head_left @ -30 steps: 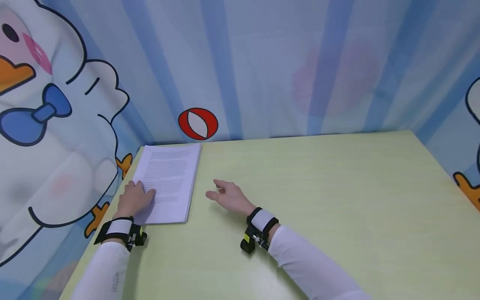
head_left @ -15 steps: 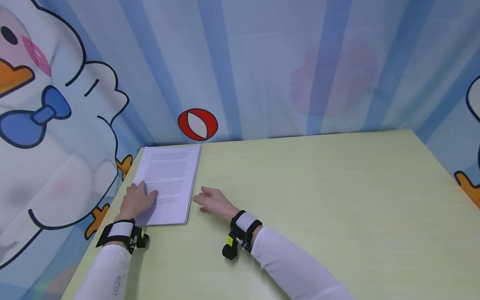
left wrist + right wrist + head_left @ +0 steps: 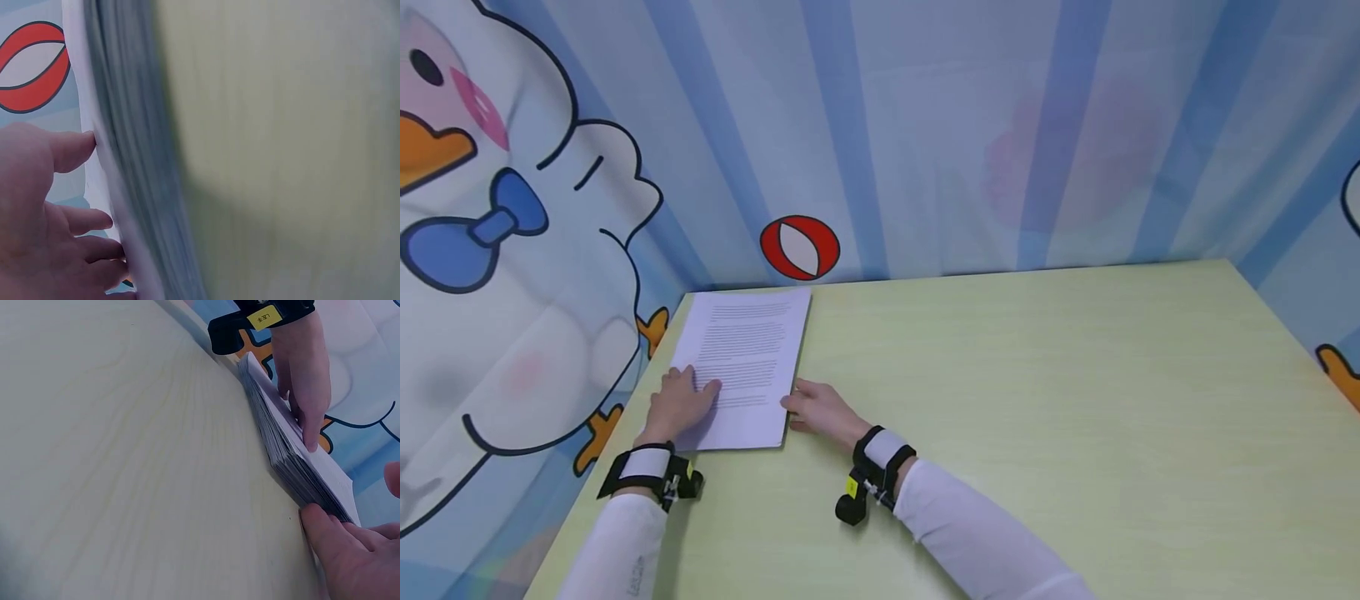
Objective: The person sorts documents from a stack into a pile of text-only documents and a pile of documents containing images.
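A thick stack of printed paper (image 3: pixel 745 342) lies near the left edge of the table, text side up. My left hand (image 3: pixel 679 404) rests on its lower left part, fingers spread over the top sheet. In the left wrist view, the thumb and fingertips of this hand (image 3: pixel 44 219) lie on the white top sheet, above the layered side. At the stack's right side is my right hand (image 3: pixel 823 412). The right wrist view has its fingers (image 3: pixel 322 531) extended against the layered side, low near the tabletop, while the thumb (image 3: pixel 392 478) stays apart above.
The pale yellow table (image 3: pixel 1037 400) extends far to the right of the stack. A blue striped curtain (image 3: pixel 940 142) with cartoon prints borders the back and both sides. Each wrist wears a strapped black camera (image 3: pixel 852 507).
My right hand has moved left to the stack and now touches its right side. The left hand stays on the paper. The top of the stack has shifted slightly right.
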A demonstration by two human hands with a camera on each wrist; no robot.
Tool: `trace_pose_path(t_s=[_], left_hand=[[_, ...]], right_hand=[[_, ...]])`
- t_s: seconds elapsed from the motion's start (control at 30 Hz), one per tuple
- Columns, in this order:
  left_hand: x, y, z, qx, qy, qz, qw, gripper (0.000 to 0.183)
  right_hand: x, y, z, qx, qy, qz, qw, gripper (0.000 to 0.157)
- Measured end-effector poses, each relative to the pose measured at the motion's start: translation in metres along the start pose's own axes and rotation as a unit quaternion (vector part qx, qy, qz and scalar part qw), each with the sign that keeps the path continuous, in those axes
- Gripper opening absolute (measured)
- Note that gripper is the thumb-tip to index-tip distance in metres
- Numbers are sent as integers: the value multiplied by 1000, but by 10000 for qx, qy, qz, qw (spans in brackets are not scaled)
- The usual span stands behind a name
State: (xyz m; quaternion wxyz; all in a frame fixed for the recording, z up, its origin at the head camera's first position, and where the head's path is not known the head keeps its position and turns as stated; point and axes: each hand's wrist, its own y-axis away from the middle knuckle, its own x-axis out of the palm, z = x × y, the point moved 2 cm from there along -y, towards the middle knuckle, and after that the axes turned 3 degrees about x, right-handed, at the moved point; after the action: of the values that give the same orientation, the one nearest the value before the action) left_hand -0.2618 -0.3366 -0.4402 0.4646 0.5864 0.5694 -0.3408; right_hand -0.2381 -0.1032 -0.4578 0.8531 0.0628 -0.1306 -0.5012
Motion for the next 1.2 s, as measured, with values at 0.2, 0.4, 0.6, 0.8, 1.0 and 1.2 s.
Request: trace_pose_path(t_s=[0.2,0.4,0.6,0.8,1.0,1.2], left_hand=[[4,4,-7,186,314,117,9993,72],[9,7,-18,327,473,90,9983,70],[14,10,-31,545,454,-28,9975,67],[18,12,-41,610,657,-3,9960,66],[19,11,-48,536,1227,-213,9908,69],[23,6,-58,454,1843,-866,9780,66]], right_hand=[[0,-3,-3,27,-86,-193,9998,44],[-1,-4,-4,6,-142,-481,9987,37],[-8,-4,-6,0,-38,-1212,9926,39],[-24,1,-10,107,-565,-1590,9856,48],[-42,11,-7,103,-712,-1706,9827,46],[-71,22,-3,55,-762,-1722,9821,45]])
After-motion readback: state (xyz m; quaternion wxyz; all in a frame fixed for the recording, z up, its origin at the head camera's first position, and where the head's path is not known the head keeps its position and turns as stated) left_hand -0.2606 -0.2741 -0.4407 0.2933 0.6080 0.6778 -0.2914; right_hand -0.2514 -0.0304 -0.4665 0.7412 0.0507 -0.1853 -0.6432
